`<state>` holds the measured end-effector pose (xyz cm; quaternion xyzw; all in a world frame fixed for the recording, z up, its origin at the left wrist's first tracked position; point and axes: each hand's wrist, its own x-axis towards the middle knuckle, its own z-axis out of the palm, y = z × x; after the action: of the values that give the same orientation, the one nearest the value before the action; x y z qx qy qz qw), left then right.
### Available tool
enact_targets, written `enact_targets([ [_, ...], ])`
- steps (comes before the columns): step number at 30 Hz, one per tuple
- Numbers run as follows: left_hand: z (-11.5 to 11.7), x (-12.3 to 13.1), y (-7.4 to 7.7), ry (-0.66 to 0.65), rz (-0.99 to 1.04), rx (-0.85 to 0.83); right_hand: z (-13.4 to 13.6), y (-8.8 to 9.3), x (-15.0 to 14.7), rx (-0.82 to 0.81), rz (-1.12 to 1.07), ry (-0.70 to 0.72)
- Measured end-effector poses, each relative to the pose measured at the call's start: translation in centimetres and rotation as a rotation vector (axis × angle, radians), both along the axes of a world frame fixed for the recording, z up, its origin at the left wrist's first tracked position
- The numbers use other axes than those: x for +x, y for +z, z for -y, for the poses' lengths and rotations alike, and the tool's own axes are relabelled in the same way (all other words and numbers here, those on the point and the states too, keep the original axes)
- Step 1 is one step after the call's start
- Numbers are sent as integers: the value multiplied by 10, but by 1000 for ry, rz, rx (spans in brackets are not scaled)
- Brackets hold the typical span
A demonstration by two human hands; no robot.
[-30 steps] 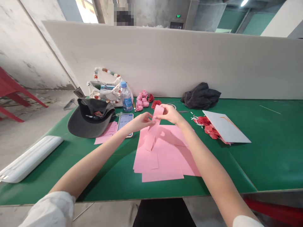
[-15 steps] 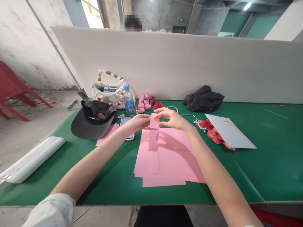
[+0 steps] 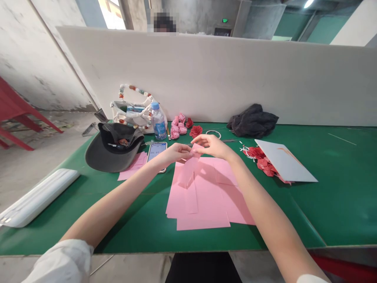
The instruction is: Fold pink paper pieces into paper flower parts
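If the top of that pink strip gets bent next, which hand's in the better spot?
Probably the right hand: its thumb and fingers are at the top end of the pink strip. The left hand is close too, but at the strip's left edge.

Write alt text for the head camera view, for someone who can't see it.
A person's left hand and right hand hold a pink paper strip over pink sheets on a green table. Beyond them are a water bottle and pink paper flowers; a gray cap lies to the left.
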<state>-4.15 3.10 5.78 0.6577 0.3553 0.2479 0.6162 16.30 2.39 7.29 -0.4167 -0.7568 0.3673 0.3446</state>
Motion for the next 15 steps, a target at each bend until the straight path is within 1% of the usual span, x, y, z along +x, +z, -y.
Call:
enact_targets([
  [2,1,0,0,-12,-20,23,0,0,2,-20,18,25],
  [3,0,-1,0,-17,-22,25,-1,0,3,-20,10,10],
  [6,-4,-5,1,-58,8,-30,-5,-2,7,-15,-79,-93],
  [10,-13,-13,4,-122,123,-130,-11,-4,13,3,-228,-243],
  [12,-16,-14,3,-121,184,-162,-11,-5,14,17,-251,-295],
  [15,-18,-12,-1,-75,235,-171,-11,-5,10,41,-227,-319],
])
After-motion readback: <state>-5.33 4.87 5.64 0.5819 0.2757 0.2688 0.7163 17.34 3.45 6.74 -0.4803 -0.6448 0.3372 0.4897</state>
